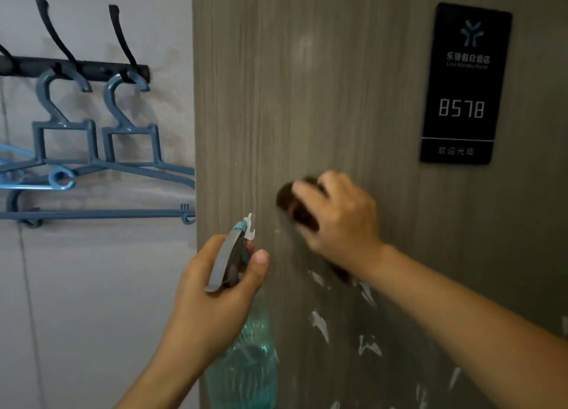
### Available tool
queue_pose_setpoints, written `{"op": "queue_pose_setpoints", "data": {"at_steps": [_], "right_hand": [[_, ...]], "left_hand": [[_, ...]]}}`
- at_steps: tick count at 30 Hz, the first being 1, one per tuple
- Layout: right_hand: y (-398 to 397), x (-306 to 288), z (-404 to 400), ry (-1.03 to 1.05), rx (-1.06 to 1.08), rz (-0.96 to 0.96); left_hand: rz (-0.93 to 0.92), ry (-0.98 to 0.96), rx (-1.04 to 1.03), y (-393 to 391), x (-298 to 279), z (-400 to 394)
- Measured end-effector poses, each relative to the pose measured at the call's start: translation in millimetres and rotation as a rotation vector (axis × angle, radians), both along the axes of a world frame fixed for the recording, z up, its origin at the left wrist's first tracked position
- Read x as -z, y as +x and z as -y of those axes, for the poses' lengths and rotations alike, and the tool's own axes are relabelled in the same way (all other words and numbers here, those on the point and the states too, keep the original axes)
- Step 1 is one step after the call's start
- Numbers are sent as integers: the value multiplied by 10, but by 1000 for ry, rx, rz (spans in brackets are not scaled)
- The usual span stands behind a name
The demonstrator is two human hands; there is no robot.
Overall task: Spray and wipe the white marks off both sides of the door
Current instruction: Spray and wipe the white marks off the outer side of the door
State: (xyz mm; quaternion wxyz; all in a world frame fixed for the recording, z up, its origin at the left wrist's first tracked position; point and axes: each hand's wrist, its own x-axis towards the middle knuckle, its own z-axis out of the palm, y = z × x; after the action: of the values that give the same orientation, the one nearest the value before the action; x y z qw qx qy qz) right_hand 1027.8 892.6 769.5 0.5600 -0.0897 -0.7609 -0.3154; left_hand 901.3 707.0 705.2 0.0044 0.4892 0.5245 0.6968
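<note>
Two bare forearms enter from the lower edge of the view, both uncovered up to where the picture cuts them off; no sleeve or cuff shows. Left hand (215, 273): no ring or band on the fingers that show, thumbnail short and unpainted. Right hand (341, 218): wrist without watch or bracelet, knuckles blurred. No gloves on either hand. Nothing more of the person shows.

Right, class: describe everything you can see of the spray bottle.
The spray bottle has a see-through teal plastic body with a ribbed pattern, a grey and teal trigger head and a small white nozzle aimed at the door. It stands roughly upright, close to the door's left edge. The left hand grips its neck, thumb alongside the head.
</note>
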Motion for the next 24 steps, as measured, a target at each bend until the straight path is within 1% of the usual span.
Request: {"op": "queue_pose_setpoints", "data": {"at_steps": [2, 3, 4, 5, 6, 8, 10, 12, 14, 16, 18, 22, 24], "right_hand": [[48, 511, 49, 79, -20, 269], [81, 638, 65, 80, -5, 363], [112, 644, 65, 61, 8, 402], [136, 553, 70, 32, 24, 380], [147, 399, 75, -1, 38, 306], [151, -38, 78, -95, 34, 79], [121, -435, 69, -202, 19, -100], [7, -546, 78, -249, 7, -202], [-112, -375, 137, -217, -5, -192], [-158, -102, 186, -148, -8, -91], [-141, 41, 201, -126, -13, -22], [-112, -34, 243, -167, -14, -17], [-119, -115, 273, -184, -20, -59]], "left_hand": [[-6, -10, -7, -6, 28, 28], [-11, -20, -5, -4, 39, 45], [-13, -28, -2, -2, 51, 61], [-10, -35, 0, 4, 62, 76], [-6, -44, 3, 8, 71, 87], [-5, -63, 4, 18, 81, 95], [5, -73, -6, 26, 96, 81], [17, -78, -28, 27, 124, 59], [21, -89, -60, 18, 172, 44], [-9, -125, -107, 11, 226, 50], [-66, -164, -161, 24, 266, 63], [-43, -171, -171, 12, 285, 76], [-38, -166, -149, -5, 266, 83]]}}
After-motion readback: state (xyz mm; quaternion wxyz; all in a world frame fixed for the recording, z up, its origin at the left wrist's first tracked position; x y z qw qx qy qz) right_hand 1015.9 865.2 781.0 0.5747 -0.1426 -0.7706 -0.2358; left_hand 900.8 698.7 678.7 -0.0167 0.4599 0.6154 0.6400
